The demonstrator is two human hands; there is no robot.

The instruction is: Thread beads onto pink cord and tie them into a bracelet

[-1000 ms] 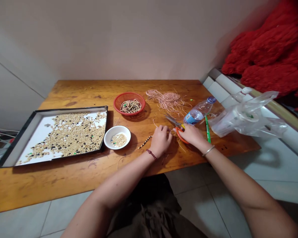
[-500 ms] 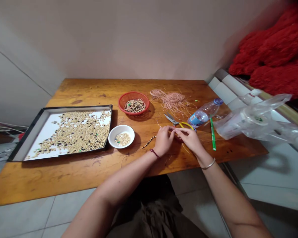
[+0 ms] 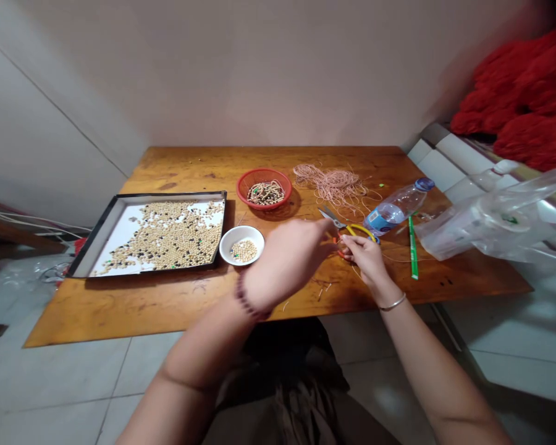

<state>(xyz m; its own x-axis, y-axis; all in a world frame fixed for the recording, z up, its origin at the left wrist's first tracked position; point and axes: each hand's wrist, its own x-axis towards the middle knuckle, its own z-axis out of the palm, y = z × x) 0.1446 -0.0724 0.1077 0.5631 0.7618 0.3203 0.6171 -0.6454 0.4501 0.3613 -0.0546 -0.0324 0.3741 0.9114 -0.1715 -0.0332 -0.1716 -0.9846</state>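
a thin cord (image 3: pixel 397 258) trails beside my right hand (image 3: pixel 366 254), whose thumb and fingertips are pressed together, anything between them too small to tell. my left hand (image 3: pixel 290 256) has lifted since half a second ago; it's blurred, so i can't tell its fingers' state. outward: one pair of scissors (image 3: pixel 332 217), one bottle (image 3: pixel 404 199), its blue label (image 3: pixel 380 217) unreadable, one red basket (image 3: pixel 265 175), one white bowl (image 3: pixel 241 233), one bead tray (image 3: pixel 113 233).

The left hand (image 3: pixel 290 259) is blurred, its grip unclear. The right hand (image 3: pixel 368 256) partly hides the scissors (image 3: pixel 340 224), handle end. Towards two o'clock, the edge crops the red yarn (image 3: pixel 521 93).
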